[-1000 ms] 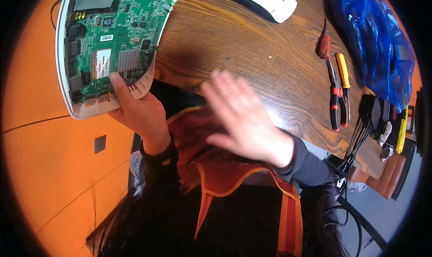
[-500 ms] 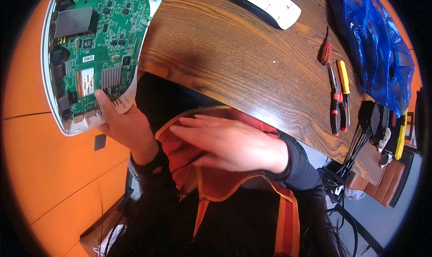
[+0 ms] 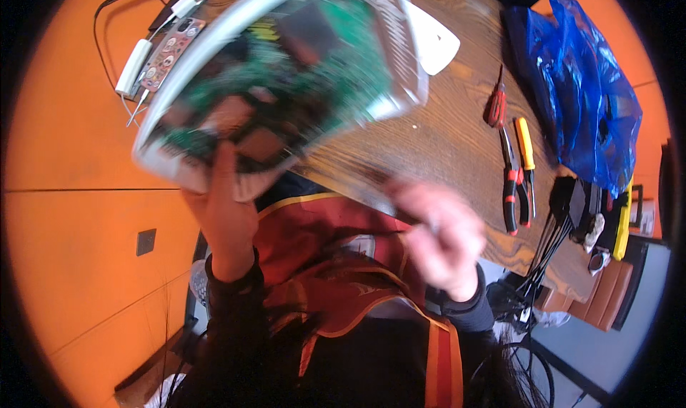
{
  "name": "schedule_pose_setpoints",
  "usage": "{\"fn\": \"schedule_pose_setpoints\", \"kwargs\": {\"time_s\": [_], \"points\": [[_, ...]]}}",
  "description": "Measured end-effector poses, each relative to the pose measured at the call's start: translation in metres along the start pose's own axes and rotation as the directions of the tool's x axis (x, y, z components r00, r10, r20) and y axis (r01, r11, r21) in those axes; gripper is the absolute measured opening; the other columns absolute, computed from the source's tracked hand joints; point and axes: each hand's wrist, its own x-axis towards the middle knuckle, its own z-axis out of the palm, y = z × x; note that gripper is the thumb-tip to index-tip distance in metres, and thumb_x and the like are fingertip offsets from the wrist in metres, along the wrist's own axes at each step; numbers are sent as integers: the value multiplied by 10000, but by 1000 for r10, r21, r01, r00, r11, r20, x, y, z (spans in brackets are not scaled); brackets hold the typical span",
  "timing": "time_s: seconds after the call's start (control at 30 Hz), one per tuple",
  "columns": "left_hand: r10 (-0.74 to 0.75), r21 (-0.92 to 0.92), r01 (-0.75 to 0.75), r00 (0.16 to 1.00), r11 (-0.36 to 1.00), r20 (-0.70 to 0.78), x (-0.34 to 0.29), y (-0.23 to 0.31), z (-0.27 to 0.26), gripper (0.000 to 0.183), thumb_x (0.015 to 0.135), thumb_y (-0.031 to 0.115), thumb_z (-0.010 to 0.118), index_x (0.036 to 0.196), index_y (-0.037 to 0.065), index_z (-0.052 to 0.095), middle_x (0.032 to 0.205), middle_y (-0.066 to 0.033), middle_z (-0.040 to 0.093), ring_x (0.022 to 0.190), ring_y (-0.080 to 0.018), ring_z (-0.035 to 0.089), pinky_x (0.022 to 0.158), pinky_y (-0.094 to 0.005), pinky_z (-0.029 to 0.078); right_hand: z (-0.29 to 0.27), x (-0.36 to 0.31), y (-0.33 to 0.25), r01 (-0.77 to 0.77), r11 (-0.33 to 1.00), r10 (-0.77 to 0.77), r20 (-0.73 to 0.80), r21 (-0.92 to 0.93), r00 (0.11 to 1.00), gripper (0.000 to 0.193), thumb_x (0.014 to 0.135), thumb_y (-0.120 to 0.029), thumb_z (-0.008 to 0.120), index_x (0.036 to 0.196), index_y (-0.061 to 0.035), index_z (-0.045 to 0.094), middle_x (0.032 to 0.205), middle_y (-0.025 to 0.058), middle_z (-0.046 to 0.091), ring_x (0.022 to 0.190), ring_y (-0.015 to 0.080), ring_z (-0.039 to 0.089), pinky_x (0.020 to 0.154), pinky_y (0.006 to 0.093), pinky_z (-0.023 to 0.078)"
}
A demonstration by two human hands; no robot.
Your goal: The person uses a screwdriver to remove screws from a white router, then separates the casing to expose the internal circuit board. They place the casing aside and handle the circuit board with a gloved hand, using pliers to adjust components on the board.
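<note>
My left hand grips the lower edge of an opened white device casing with a green circuit board inside. It holds the casing up over the near edge of the wooden table, blurred by motion. My right hand is below and to the right of it, over my lap at the table edge, with its fingers curled. That hand is blurred. A thin dark streak runs from it toward the casing, and I cannot tell whether it is a tool.
A white cover lies behind the casing. A red screwdriver, yellow-handled and red-handled pliers lie to the right, beside a blue plastic bag. Black cables hang off the right end. A white adapter lies far left.
My left hand has swung the casing up and to the right, closer to the camera. My right hand has risen from my lap to the table edge, its fingers now curled.
</note>
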Motion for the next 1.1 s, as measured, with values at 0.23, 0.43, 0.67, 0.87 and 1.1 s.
{"fn": "schedule_pose_setpoints", "kwargs": {"time_s": [0.23, 0.43, 0.67, 0.87, 1.1], "points": [[-410, 5, 429, 860, 903, 305, -18, -6, 26, 354, 832, -2, 587, 1171, -21, 488, 1049, -75, 607, 923, -125, 584, 815, -259, 462, -10, -13, 6, -186, 963, 237, -284, 196, 929, 877, 752, -46, 677, 1426, 29, 121, 1426, 206, 287, 1300, 274, 336, 1062, 383, 278], [-528, -6, 570, 766, 822, 367, -21, -4, 38, 346, 853, 42, 561, 1183, -22, 478, 1056, -88, 604, 925, -136, 594, 807, -264, 479, -12, -16, 1, -300, 939, 342, -367, 168, 865, 712, 816, 17, 562, 1410, 44, 171, 1386, 203, 346, 1254, 256, 395, 1037, 367, 313], [-507, -17, 552, 777, 834, 373, -21, -6, 37, 348, 886, 92, 537, 1205, -25, 460, 1077, -106, 600, 927, -156, 603, 810, -281, 489, -13, -18, 5, -342, 933, 359, -351, 109, 865, 690, 808, -6, 568, 1395, 56, 211, 1380, 207, 356, 1253, 262, 396, 1037, 368, 310], [-447, -27, 495, 806, 868, 388, -26, -12, 35, 368, 958, 186, 440, 1254, -31, 413, 1130, -122, 577, 981, -184, 592, 852, -314, 480, -23, -2, 2, -242, 841, -19, -474, -483, 880, 480, 787, -70, 612, 1230, 32, 459, 1360, 232, 376, 1264, 337, 384, 1048, 415, 287], [-366, -125, 473, 800, 872, 475, -44, -23, 38, 451, 998, 248, 331, 1350, -32, 294, 1272, -116, 479, 1132, -166, 488, 969, -303, 371, -26, 26, -8, -333, 417, -40, -384, -845, 923, 314, 672, -246, 789, 769, -35, 578, 1380, 196, 365, 1312, 390, 234, 1054, 484, 214]]}}
